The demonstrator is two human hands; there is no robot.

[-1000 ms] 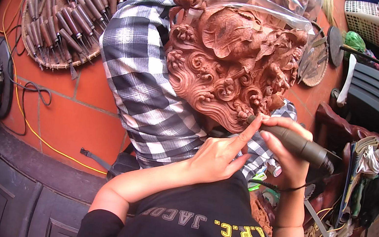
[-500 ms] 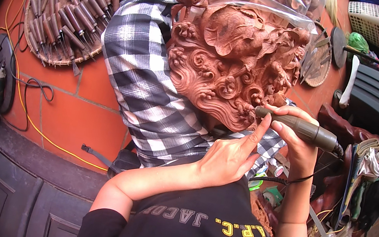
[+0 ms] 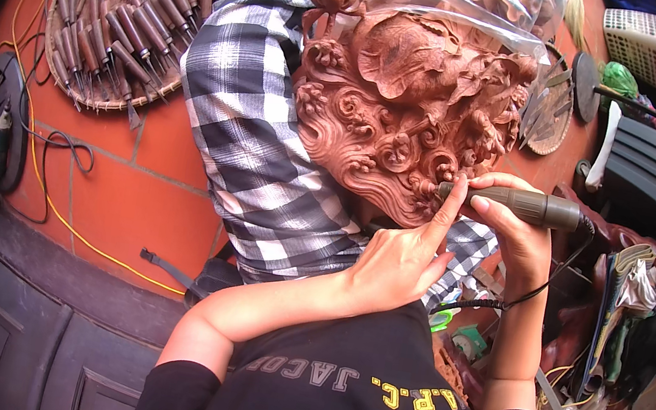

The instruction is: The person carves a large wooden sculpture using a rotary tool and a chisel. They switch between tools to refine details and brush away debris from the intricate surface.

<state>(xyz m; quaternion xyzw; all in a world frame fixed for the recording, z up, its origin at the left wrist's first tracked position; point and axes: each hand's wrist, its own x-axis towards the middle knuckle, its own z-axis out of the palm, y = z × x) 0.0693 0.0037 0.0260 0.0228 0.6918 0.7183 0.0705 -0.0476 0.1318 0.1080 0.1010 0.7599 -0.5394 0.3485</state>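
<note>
Wood carving (image 3: 396, 126), just beyond left forefinger (image 3: 449, 211), handpiece (image 3: 546, 210) in right hand (image 3: 522, 237)

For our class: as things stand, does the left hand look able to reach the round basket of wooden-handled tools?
Probably not: the left hand is at the front of the dark handheld tool, and the plaid cloth lies between that hand and the basket.

I count two bare hands (image 3: 394, 267) (image 3: 525, 236), one olive-brown cylindrical corded handpiece (image 3: 537, 209), one reddish-brown carved wooden sculpture (image 3: 393, 121), two round woven trays (image 3: 108, 106) (image 3: 559, 132), one off-white perforated plastic basket (image 3: 640, 47).
</note>
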